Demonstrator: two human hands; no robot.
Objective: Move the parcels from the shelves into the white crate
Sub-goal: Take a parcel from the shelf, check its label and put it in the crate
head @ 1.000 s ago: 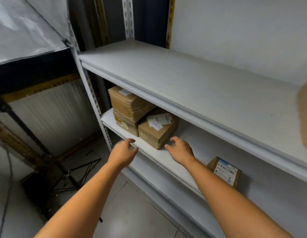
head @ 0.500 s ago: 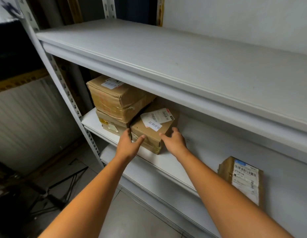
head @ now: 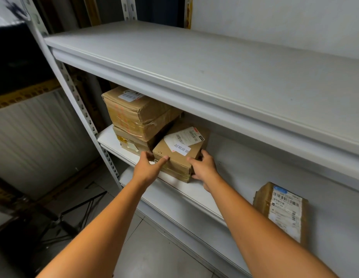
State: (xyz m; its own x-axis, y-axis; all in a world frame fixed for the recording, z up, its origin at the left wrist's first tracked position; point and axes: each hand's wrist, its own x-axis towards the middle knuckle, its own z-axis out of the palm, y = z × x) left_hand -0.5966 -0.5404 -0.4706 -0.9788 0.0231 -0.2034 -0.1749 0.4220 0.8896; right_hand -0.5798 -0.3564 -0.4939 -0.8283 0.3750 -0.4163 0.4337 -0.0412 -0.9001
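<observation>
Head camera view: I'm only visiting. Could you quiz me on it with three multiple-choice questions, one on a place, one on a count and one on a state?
1. Where does the labelled parcel sit?
A. on the top shelf
B. on the middle shelf, right of the stack
C. on the floor

2. How many brown parcels show?
A. two
B. six
C. four

3. What are the left hand and right hand doing?
A. gripping the labelled parcel
B. hanging free
C. pressing the wall

Answers:
1 B: it rests there beside the two stacked boxes.
2 C: two stacked, the labelled one, and a lone parcel lower down.
3 A: fingers curl round its two sides.
</observation>
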